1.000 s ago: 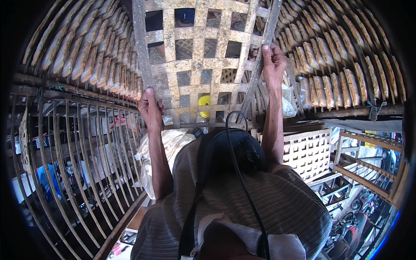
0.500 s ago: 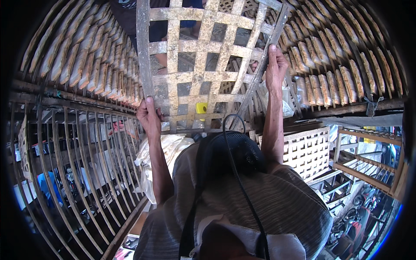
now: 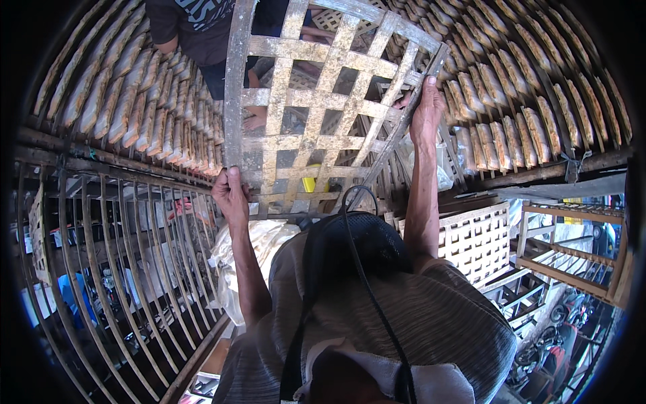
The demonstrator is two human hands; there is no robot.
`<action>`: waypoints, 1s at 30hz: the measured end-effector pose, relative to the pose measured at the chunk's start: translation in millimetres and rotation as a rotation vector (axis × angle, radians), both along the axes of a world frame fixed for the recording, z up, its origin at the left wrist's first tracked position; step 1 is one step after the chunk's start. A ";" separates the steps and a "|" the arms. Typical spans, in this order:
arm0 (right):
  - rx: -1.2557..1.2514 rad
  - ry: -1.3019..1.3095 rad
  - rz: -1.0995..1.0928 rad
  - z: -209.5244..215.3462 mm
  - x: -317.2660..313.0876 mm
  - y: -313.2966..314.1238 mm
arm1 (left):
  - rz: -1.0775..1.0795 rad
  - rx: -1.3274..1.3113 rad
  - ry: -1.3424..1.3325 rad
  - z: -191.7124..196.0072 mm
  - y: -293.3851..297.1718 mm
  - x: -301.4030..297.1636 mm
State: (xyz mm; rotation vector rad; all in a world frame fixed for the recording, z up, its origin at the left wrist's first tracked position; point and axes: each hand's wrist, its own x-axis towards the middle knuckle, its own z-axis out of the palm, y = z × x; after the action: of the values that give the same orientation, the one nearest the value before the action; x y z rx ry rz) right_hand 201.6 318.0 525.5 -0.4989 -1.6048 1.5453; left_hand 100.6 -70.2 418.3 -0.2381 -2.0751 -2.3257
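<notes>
Slatted railing: Thin upright bars (image 3: 121,256) are fanning out below the left rack's front rail.
Left rack: Rows of pale, brown-edged pieces (image 3: 128,87) are leaning on edge, packed close, out beyond the left hand.
Co-worker: A person in a dark shirt (image 3: 202,37) is showing at the left rack's inner edge, partly hidden behind the lattice panel.
Left hand: The left hand (image 3: 232,195) is gripping the lattice panel near its lower left corner, the thumb lying along the side bar and the fingers curling round it, narrow and closed. It is the hand sitting nearer the panel's near edge and lower in view.
Lattice panel: The woven lattice panel (image 3: 317,102) is hanging between the two hands, above and ahead of the wearer's chest. Its long axis seems to be running away from the chest, though the lens is bending the edges and the upper left corner is falling out of view.
Yellow object: A small yellow object (image 3: 311,184) is showing through the weave near the panel's lower edge.
Right hand: The right hand (image 3: 426,111) is holding the right side bar, just below the upper right corner, thumb against the bar; the fingers are closing on it, partly hidden. The two grips are standing diagonally opposed, the right one farther out.
Second panel: A paler lattice (image 3: 474,239) is resting below the right rack's front rail.
Right rack: More pale pieces (image 3: 511,87) are lining up beyond the right hand.
</notes>
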 end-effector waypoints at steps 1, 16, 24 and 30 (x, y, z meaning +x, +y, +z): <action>0.015 -0.007 0.003 2.2 0.7 -1.6 | -0.001 -0.006 -0.002 0.7 -0.3 0.3; -0.282 -0.052 -0.197 7.5 -1.8 5.6 | -0.015 -0.019 -0.046 -8.0 7.2 -5.0; -0.079 0.027 -0.251 -8.3 -1.7 24.6 | -0.012 -0.048 -0.022 -14.0 3.6 -3.0; 0.043 -0.069 -0.323 5.0 -3.1 23.4 | -0.012 -0.127 -0.041 -19.6 1.6 1.1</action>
State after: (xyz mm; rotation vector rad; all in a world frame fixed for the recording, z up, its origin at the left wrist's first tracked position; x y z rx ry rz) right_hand 198.5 341.4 530.5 -0.7547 -1.5195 1.2610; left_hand 101.7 -68.6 398.7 -0.2067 -2.2497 -2.2259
